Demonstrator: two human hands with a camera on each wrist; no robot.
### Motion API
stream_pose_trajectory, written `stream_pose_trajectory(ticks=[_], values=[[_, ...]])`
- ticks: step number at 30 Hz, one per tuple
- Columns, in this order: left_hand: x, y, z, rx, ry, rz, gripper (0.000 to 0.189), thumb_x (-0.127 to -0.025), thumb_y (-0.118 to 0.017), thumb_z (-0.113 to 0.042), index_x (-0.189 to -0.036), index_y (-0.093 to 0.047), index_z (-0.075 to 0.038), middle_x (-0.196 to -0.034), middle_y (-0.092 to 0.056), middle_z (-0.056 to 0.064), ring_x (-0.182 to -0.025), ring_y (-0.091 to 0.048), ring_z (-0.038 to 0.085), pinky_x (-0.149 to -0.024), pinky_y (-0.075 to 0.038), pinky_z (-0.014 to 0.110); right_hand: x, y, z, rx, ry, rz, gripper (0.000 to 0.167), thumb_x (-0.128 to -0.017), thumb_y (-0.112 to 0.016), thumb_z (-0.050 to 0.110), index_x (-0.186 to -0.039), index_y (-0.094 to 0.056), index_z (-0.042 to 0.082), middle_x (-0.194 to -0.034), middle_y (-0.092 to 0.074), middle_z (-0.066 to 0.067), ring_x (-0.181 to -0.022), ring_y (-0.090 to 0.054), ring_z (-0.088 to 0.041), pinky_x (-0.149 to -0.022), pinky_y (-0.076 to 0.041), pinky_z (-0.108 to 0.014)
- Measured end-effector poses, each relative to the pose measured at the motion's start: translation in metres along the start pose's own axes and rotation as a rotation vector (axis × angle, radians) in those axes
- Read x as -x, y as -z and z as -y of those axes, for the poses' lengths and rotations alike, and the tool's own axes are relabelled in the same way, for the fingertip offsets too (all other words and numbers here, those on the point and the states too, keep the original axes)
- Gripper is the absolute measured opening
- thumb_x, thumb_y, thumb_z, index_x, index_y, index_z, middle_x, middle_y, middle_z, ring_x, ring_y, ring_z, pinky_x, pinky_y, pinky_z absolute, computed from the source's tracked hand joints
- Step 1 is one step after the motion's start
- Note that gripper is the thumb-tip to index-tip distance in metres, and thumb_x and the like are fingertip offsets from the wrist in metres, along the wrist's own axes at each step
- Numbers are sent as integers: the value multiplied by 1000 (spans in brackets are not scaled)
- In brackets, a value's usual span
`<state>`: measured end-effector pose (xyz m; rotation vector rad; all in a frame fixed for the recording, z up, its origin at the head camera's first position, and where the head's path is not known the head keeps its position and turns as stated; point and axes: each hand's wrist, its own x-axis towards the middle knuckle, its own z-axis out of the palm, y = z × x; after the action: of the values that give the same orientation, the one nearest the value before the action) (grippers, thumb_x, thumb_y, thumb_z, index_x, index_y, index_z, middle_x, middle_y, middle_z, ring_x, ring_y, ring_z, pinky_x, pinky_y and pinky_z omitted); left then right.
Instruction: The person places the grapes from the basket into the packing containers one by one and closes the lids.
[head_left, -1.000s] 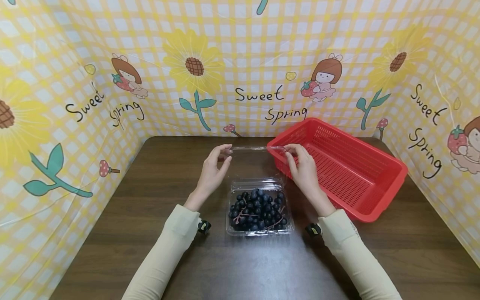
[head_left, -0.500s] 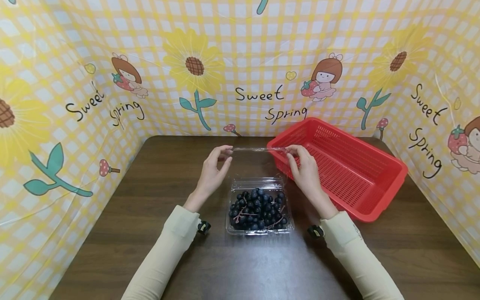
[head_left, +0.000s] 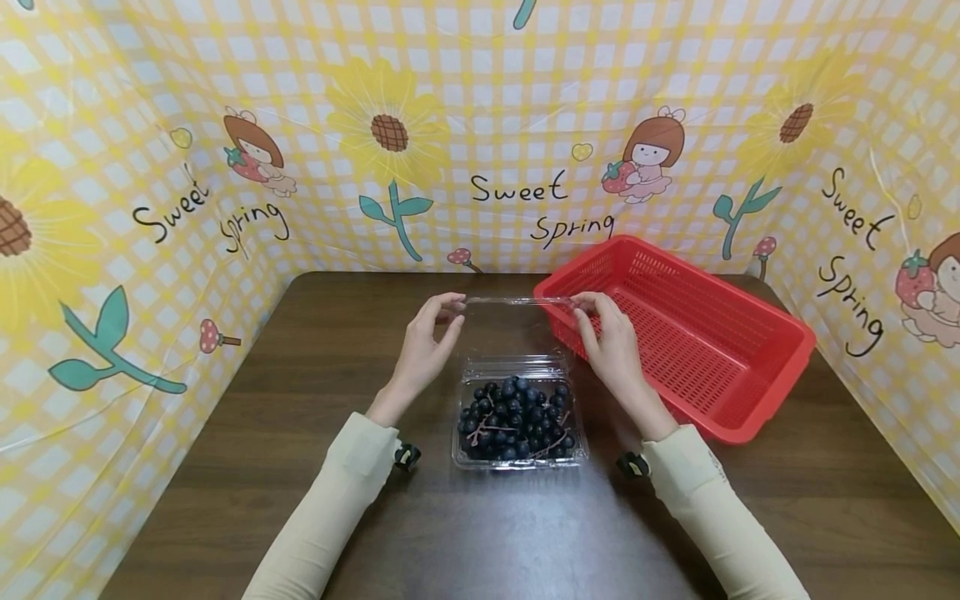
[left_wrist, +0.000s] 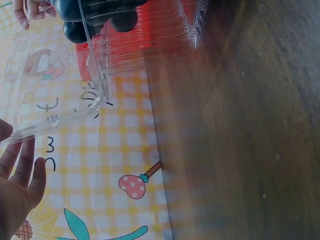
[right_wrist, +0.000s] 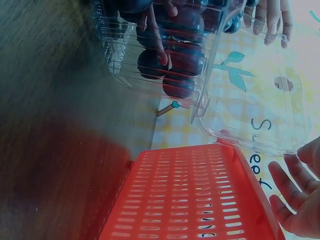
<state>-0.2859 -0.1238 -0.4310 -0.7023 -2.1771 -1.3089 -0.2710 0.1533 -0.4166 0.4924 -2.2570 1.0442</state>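
A clear plastic clamshell box (head_left: 517, 465) of dark grapes (head_left: 521, 417) stands on the table, its hinged lid (head_left: 517, 301) raised at the far side. My left hand (head_left: 422, 346) pinches the lid's left corner between thumb and fingers. At the opposite corner, my right hand (head_left: 613, 346) pinches the lid in the same way. In the left wrist view, the lid's edge (left_wrist: 60, 120) runs into the left hand (left_wrist: 20, 185), its other fingers spread below. Grapes (right_wrist: 175, 62) and thin stems show through the box wall in the right wrist view, where the right hand (right_wrist: 300, 200) grips the lid's corner.
A red perforated plastic basket (head_left: 772, 400) sits at an angle on the right, close beside the right hand and wrist. Behind and at both sides of the brown wooden table (head_left: 337, 533) hangs a yellow checked cloth (head_left: 517, 108).
The lid's free edge has come down very slightly. My right hand has shifted a little to the right and down, while the left hand, box and basket stay nearly still.
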Motion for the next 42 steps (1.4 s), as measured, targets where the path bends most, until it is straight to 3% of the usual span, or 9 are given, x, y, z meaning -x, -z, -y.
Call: stream_pose_trajectory(ticks=[7, 18, 27, 42], values=[[1, 0, 0, 19, -4, 1, 26, -93, -55, -7, -118, -54, -5, -108, -60, 11, -100, -57, 21, -84, -48, 47, 2, 1, 1, -4, -5, 1, 21, -90, -60, 10, -111, -57, 8, -99, -63, -9, -91, -61, -22, -83, -52, -41], [2, 0, 3, 37, -24, -12, 26, -91, -57, -6, -117, -55, -7, -107, -61, 10, -99, -58, 24, -84, -49, 46, 2, 0, 0, -16, -3, 0, 22, -89, -61, 8, -111, -57, 7, -99, -63, -10, -91, -61, -23, -82, -52, -44], [3, 1, 0, 13, -8, -1, 23, -92, -56, -8, -115, -55, -8, -107, -61, 7, -100, -57, 19, -85, -49, 42, 3, 1, 2, -22, 5, -13, 20, -90, -60, 9, -110, -58, 6, -98, -64, -10, -91, -62, -23, -82, -52, -43], [6, 1, -3, 25, 5, 12, 20, -93, -55, -9, -113, -55, -4, -107, -61, 8, -100, -58, 21, -85, -48, 42, 5, 2, 2, -26, -4, -19, 20, -91, -59, 11, -110, -58, 6, -98, -63, -11, -92, -61, -24, -82, -52, -43]])
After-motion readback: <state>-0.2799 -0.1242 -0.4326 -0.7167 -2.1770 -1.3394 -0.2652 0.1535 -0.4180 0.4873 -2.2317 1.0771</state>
